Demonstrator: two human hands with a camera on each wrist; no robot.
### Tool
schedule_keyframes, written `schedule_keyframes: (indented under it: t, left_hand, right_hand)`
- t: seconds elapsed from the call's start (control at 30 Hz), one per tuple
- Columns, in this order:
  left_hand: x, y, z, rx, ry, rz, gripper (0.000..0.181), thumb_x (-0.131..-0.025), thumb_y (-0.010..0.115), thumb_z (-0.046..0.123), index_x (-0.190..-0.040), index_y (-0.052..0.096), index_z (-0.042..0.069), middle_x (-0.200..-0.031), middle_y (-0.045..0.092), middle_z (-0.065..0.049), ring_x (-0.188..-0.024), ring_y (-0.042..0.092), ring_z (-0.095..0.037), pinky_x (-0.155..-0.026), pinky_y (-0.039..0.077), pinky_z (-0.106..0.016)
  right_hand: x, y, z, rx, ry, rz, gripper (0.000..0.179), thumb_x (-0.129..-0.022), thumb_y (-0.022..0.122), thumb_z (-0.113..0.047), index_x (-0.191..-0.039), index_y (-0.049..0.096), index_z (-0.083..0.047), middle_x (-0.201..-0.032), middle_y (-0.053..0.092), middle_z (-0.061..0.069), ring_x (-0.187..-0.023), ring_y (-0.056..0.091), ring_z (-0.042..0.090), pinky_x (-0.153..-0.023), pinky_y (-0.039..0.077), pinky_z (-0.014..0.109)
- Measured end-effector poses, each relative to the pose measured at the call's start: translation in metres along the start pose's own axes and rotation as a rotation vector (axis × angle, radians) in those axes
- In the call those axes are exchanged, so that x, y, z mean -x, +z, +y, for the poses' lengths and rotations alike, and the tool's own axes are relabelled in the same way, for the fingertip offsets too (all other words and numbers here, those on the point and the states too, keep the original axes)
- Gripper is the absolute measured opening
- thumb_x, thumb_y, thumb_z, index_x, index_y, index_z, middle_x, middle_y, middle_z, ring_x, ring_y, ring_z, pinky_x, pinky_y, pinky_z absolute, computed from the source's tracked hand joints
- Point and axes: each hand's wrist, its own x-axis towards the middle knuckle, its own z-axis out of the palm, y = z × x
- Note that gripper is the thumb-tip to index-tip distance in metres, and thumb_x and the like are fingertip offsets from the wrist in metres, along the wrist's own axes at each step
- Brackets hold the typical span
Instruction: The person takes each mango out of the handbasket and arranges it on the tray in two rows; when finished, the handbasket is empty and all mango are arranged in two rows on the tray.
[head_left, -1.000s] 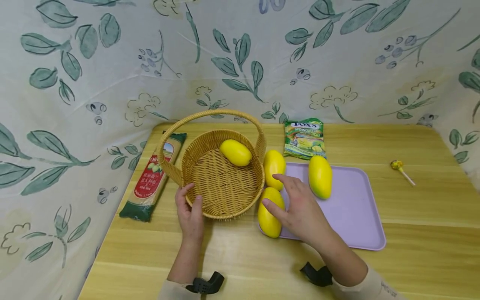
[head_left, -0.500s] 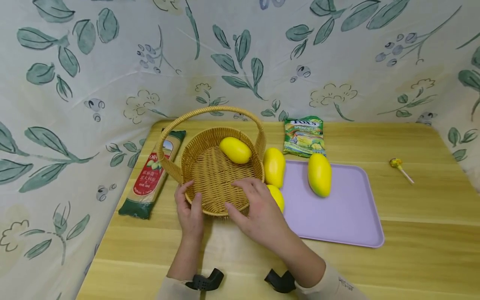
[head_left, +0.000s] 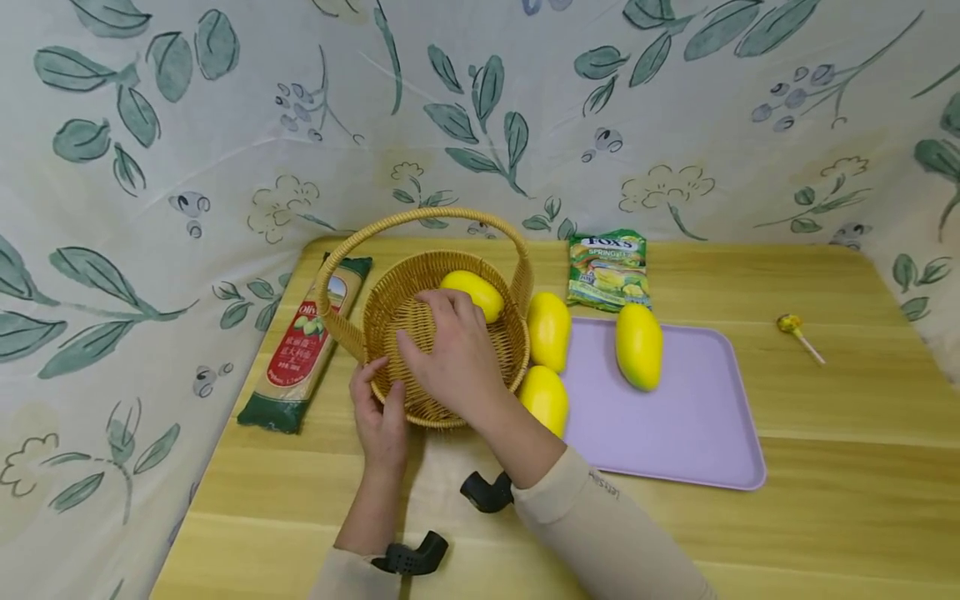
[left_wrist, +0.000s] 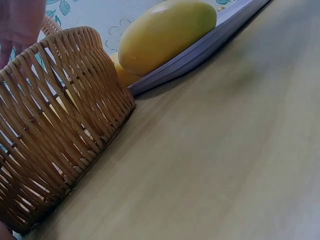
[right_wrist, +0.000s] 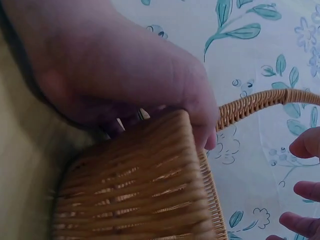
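Observation:
My left hand grips the near left rim of the wicker basket, thumb and fingers on either side of the rim. In the right wrist view the left hand looms large over the basket wall. My right hand hovers over the basket's inside with loosely bent, spread fingers and nothing seen in it. Partly behind it, a yellow mango lies at the basket's back right. In the right wrist view, the right hand's fingers hang apart from the rim.
Two mangoes lie between the basket and the lilac tray, at the tray's left edge. Another mango rests on the tray. A Fox's candy bag, a lollipop and a pasta packet lie around.
The right hand has moved left from above the mangoes by the tray to over the basket. My left hand stays on the rim, and the mangoes have not visibly moved.

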Motion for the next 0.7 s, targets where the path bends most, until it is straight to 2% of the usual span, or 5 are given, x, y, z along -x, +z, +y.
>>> schedule_keyframes:
  t: [0.2, 0.37, 0.53, 0.7]
  left_hand:
    - [-0.002, 0.001, 0.0, 0.023, -0.004, 0.008, 0.039, -0.093, 0.054, -0.001, -0.131, 0.05, -0.007, -0.158, 0.029, -0.017, -0.151, 0.026, -0.031, -0.125, 0.016, -0.053]
    - [-0.003, 0.005, 0.001, 0.028, -0.006, -0.001, 0.039, -0.093, 0.055, 0.001, -0.131, 0.051, -0.006, -0.158, 0.029, -0.017, -0.149, 0.027, -0.031, -0.124, 0.019, -0.053]
    - [-0.004, 0.005, 0.001, 0.025, -0.007, 0.002, 0.039, -0.093, 0.054, 0.001, -0.131, 0.051, -0.005, -0.157, 0.03, -0.015, -0.146, 0.032, -0.028, -0.122, 0.023, -0.049]
    - [-0.002, 0.003, 0.0, 0.027, -0.008, 0.008, 0.039, -0.093, 0.054, 0.0, -0.131, 0.05, -0.008, -0.157, 0.031, -0.015, -0.145, 0.033, -0.028, -0.121, 0.025, -0.05]
  right_hand:
    - [-0.028, 0.011, 0.006, 0.004, 0.1, 0.003, 0.054, -0.096, 0.065, -0.041, -0.141, 0.056, -0.013, -0.146, 0.051, 0.017, -0.131, 0.05, 0.036, -0.105, 0.049, 0.048]
    - [-0.043, 0.017, 0.024, 0.057, 0.158, 0.002, 0.058, -0.096, 0.066, -0.041, -0.144, 0.053, -0.011, -0.149, 0.047, 0.02, -0.138, 0.044, 0.039, -0.112, 0.043, 0.051]
    - [-0.054, 0.018, 0.034, 0.067, 0.175, 0.017, 0.064, -0.096, 0.066, -0.041, -0.148, 0.048, -0.01, -0.154, 0.04, 0.02, -0.143, 0.039, 0.039, -0.117, 0.038, 0.052]
    - [-0.057, 0.022, 0.038, 0.075, 0.237, -0.005, 0.067, -0.096, 0.067, -0.044, -0.151, 0.045, -0.013, -0.157, 0.036, 0.02, -0.146, 0.036, 0.04, -0.119, 0.037, 0.054]
